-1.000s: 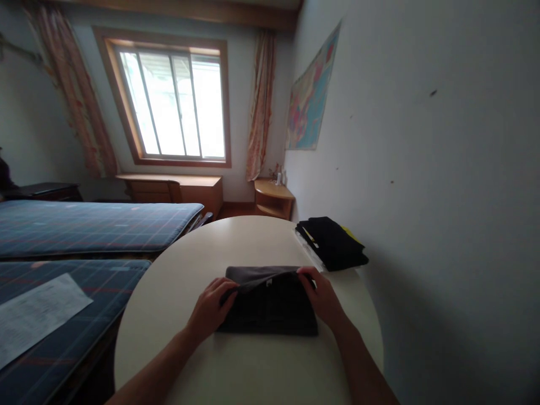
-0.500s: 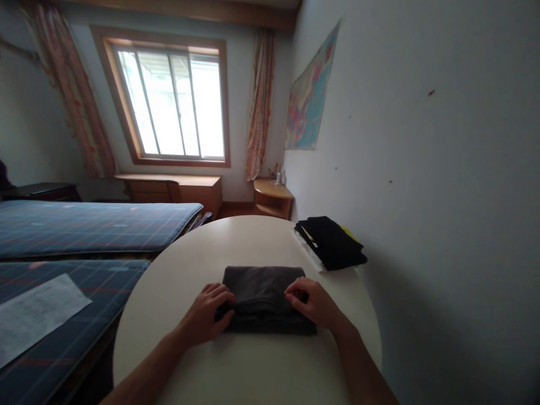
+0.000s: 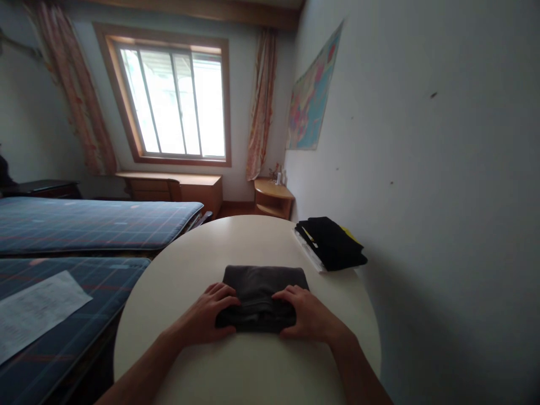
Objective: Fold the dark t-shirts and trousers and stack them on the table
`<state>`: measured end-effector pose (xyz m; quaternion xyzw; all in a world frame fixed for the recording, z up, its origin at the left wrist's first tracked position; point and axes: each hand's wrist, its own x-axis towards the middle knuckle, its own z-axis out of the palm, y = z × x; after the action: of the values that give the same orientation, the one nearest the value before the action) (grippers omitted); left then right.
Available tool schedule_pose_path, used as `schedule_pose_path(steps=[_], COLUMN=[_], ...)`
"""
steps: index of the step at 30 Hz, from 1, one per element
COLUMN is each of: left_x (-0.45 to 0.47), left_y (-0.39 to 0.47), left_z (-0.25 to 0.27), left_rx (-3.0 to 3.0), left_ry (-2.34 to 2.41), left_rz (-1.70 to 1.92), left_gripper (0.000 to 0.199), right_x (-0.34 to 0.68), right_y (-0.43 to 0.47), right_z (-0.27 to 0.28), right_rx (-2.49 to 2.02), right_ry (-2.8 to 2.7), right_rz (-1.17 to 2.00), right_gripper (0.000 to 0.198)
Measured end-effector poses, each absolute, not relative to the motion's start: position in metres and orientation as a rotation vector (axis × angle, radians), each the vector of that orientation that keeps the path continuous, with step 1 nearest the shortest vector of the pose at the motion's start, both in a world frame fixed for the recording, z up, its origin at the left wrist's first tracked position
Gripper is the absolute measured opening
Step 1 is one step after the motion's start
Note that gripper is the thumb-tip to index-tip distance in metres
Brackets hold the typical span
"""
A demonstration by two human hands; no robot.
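Note:
A dark grey folded cloth (image 3: 264, 281), perhaps a garment, lies flat on the round white table (image 3: 253, 371), its near edge layered and a little uneven. My left hand (image 3: 208, 315) grips its near left corner, fingers on top and thumb at the front edge. On the opposite side, my right hand (image 3: 310, 316) holds the near right corner in the same way, fingers curled over the top and thumb low at the front. The fingers of both hands partly cover the cloth's side edges.
At the table's right rim, by the wall, sits a pile of black folded cloth (image 3: 331, 242) with something yellow and clear plastic. Plaid mattresses (image 3: 97, 225) stand to the left, a paper sheet (image 3: 42, 309) on the nearer one. A wooden desk (image 3: 198, 188) is under the window.
My right hand has moved inward and lower, its thumb now at the front edge. The left thumb has shifted down to that edge. The cloth's near right corner now sits further in.

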<state>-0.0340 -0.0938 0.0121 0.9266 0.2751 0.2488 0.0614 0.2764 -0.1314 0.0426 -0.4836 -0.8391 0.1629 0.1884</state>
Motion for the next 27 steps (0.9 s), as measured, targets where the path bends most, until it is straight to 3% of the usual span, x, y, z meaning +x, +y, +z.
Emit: schedule_pose_path(steps=[6,12,15,21,27], left_x=[-0.037,-0.04,-0.039,-0.03,-0.03], left_y=[-0.095,-0.094,-0.089,-0.064,-0.059], left_z=[0.012,0.004,0.002,0.027,0.037], left_rx=[2.759,2.673,2.646,2.541,2.576], left_ry=[0.884,0.909,0.935,1.0,1.003], left_rz=[0.734,0.757,0.851,1.117,1.209], left_gripper=[0.054,0.07,0.062,0.041,0.038], right_x=[0.276,0.289,0.294,0.3,0.306], right_y=[-0.133,-0.131,-0.13,-0.11,-0.106], right_z=[0.039,0.038,0.039,0.056,0.062], right_rx=[-1.329,-1.378,-1.426,-1.417,-1.284], right_ry=[-2.336,-2.334,-2.3,-2.236,-2.198], right_rz=[0.402,0.306,0.338,0.368,0.19], right_gripper=[0.04,0.072,0.071,0.044,0.046])
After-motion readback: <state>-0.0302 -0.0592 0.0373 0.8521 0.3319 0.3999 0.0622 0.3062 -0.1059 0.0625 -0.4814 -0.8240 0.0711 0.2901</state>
